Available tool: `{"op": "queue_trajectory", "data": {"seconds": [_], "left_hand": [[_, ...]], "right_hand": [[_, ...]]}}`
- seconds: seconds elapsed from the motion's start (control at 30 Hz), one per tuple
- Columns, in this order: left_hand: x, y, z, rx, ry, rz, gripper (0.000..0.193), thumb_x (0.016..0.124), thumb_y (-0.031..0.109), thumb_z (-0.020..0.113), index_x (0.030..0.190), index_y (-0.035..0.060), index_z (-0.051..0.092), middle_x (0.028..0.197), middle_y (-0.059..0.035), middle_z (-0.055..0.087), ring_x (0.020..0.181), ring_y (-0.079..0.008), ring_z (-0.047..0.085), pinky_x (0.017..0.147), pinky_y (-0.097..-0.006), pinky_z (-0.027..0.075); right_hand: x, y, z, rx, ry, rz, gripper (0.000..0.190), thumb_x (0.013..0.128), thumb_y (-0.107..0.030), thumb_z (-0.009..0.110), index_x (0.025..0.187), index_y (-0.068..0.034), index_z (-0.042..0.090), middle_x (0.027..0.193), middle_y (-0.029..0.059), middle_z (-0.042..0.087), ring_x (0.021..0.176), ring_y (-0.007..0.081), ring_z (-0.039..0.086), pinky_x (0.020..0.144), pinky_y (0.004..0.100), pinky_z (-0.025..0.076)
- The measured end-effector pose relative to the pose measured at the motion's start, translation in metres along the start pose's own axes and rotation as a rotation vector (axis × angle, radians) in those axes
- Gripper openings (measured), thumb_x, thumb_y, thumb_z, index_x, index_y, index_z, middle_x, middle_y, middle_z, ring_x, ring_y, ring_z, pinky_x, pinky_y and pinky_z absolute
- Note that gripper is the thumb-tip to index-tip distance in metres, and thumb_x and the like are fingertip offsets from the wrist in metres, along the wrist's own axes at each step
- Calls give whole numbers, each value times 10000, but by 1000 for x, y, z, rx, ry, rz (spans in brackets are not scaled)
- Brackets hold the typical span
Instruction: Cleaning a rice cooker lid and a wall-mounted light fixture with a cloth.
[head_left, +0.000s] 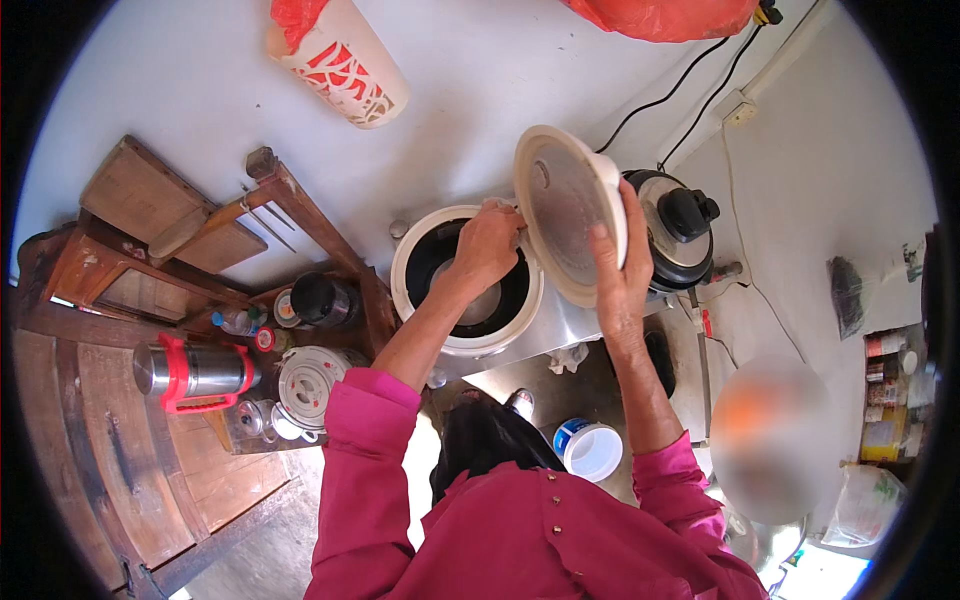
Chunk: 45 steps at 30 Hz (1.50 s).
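My right hand (627, 262) holds a round pale lid (574, 217), tilted up on its edge, its cloudy inner face turned to the left. Over the right part of an uncovered round pot (401, 281) with a cream rim and dark inside is my left hand (487, 244), its fingers curled together near the lid's left edge. Something pale shows by those fingertips, too small to name. A light round patch is visible at the pot's bottom. The pot stands on a metal surface (574, 322).
A lidded electric cooker (679, 217) stands close on the right. On the left, a wooden shelf holds a steel flask with red handles (199, 375), a floral lidded pot (311, 386) and jars. A white bucket (592, 452) is on the floor. A patterned holder (349, 75) hangs on the wall.
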<state>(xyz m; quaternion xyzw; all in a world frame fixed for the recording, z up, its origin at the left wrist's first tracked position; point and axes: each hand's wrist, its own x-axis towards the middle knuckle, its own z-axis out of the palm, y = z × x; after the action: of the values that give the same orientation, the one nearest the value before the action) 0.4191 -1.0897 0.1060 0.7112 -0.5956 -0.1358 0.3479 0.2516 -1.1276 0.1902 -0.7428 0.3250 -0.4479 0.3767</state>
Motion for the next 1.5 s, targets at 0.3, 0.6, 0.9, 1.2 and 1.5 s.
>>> {"op": "queue_trajectory", "data": {"seconds": [0.3,0.6,0.9,1.2,1.5], "left_hand": [[-39,31,8,78,-78,344,311,715,-40,560,1010,-2,649,1077,-104,607,1046,-299,546,909,-405,483],[-105,36,-22,228,-329,503,179,639,-1,607,818,4,607,875,-85,564,901,-260,541,785,-347,496],[-129,0,-133,231,-326,156,208,736,-27,570,920,38,645,877,-121,601,896,-303,583,750,-394,500],[-96,-70,-114,232,210,100,219,814,-51,523,1007,1,614,963,-169,589,891,-328,603,779,-376,479],[-144,-44,-105,105,-95,-123,152,788,-28,568,929,-2,618,844,-187,558,791,-366,572,686,-372,453]], "right_hand": [[7,4,-1,48,20,33,586,901,-289,578,1367,14,397,1323,197,470,1206,283,471,1024,385,360],[4,12,-4,-11,47,-8,549,901,-252,574,1352,20,416,1304,210,490,1179,286,498,1004,377,384],[4,2,-5,-49,50,53,526,907,-221,552,1371,-14,415,1302,190,511,1142,246,526,967,355,419],[4,-4,1,38,49,66,528,898,-205,582,1370,-28,424,1299,165,517,1167,217,510,994,340,395],[-14,-4,19,-153,-56,-180,740,712,-127,739,1380,-85,423,1390,188,430,1314,326,390,1094,414,308]]}}
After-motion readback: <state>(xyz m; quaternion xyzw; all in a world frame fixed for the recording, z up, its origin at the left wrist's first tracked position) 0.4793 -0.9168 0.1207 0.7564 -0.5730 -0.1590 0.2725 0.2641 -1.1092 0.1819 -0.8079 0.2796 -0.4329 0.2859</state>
